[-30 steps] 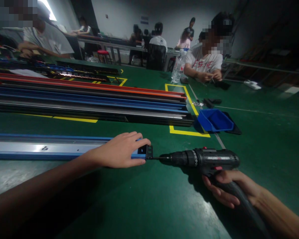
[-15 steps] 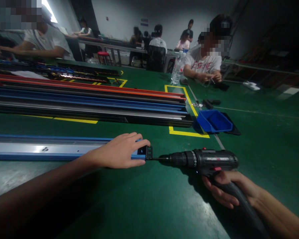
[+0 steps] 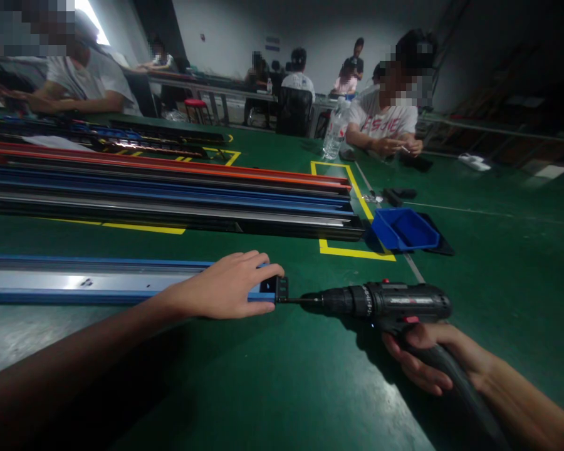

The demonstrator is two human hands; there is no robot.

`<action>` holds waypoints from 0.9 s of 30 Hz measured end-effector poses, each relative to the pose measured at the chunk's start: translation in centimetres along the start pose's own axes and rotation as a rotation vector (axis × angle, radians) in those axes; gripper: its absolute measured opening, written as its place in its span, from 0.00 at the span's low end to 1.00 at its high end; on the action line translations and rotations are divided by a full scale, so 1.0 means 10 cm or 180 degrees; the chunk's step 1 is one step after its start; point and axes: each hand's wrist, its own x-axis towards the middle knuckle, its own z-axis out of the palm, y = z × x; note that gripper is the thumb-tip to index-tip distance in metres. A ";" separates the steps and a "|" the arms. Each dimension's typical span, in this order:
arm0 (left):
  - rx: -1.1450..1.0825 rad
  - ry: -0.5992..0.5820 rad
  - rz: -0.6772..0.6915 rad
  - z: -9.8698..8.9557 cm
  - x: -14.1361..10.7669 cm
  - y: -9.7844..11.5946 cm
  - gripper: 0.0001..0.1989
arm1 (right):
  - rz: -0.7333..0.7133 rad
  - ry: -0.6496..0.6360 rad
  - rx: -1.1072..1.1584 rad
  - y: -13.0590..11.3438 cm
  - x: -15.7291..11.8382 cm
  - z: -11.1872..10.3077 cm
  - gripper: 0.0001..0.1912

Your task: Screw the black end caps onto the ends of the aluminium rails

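Note:
My left hand (image 3: 232, 285) is closed over the right end of a blue and silver metal rail (image 3: 122, 283), fingers across its far edge and thumb along the near one. A black end cap (image 3: 282, 289) sits at the rail's tip, beside my fingertips. In my right hand (image 3: 427, 357) is a black cordless drill (image 3: 404, 302), gripped by its handle and lying level. Its long thin bit (image 3: 301, 300) points left and reaches the lower part of the end cap. The contact spot is too small to make out.
Several orange, blue and black rails (image 3: 216, 194) lie side by side beyond my rail. A blue bin (image 3: 404, 230) stands to their right, near yellow tape (image 3: 352, 252). A plastic bottle (image 3: 334, 133) is at the far edge, by a seated person (image 3: 383, 116). More people sit behind.
My hands, the rail and the drill stay almost in place. At the far left, a co-worker's arms have shifted.

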 end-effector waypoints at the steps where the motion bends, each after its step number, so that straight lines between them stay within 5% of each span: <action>1: -0.0009 -0.0005 0.0000 0.00 0.00 0.00 0.22 | 0.0005 0.0010 0.0006 0.00 0.00 0.00 0.15; 27: 0.0004 0.0060 0.0047 0.01 0.01 -0.02 0.23 | 0.0025 0.0046 -0.0014 -0.01 0.00 0.01 0.15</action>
